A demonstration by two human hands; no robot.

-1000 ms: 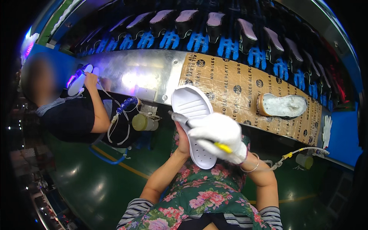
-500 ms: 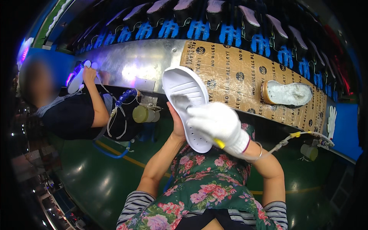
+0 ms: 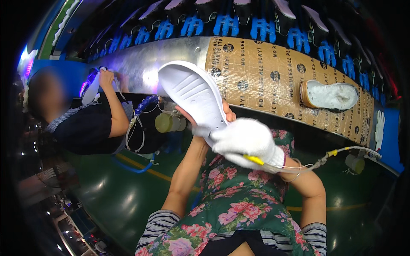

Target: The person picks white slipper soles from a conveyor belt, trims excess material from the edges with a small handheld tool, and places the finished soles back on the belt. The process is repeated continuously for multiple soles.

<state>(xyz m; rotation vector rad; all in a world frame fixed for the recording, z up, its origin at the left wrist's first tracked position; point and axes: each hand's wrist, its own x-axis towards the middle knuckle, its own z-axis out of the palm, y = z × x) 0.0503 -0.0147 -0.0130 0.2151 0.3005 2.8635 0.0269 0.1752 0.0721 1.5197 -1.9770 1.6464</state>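
Observation:
A white shoe sole [image 3: 194, 91] is tilted up in front of me, its ribbed inner side facing me. My bare left hand [image 3: 200, 141] holds it from beneath, with fingers wrapped round both edges. Over the sole's lower end is my right hand [image 3: 247, 138], in a white knitted glove. Its closed fingers grip a brush whose blurred dark bristles [image 3: 205, 134] are at the sole; the handle is hidden by the glove. A clear thin tube [image 3: 303, 167] with yellow tape runs back from this hand past the wrist.
A metal bench covered partly with brown cardboard [image 3: 256, 81] lies ahead. On it rests a shoe with a white-coated bottom [image 3: 333, 94]. Behind hang several shoes on blue holders [image 3: 226, 25]. At left a co-worker [image 3: 87, 126] handles another shoe. A white glove [image 3: 379, 130] lies far right.
The sole has turned, its top end leaning further left. My right hand and the brush have moved down from its middle to its lower end. More left-hand fingers now show at its right edge.

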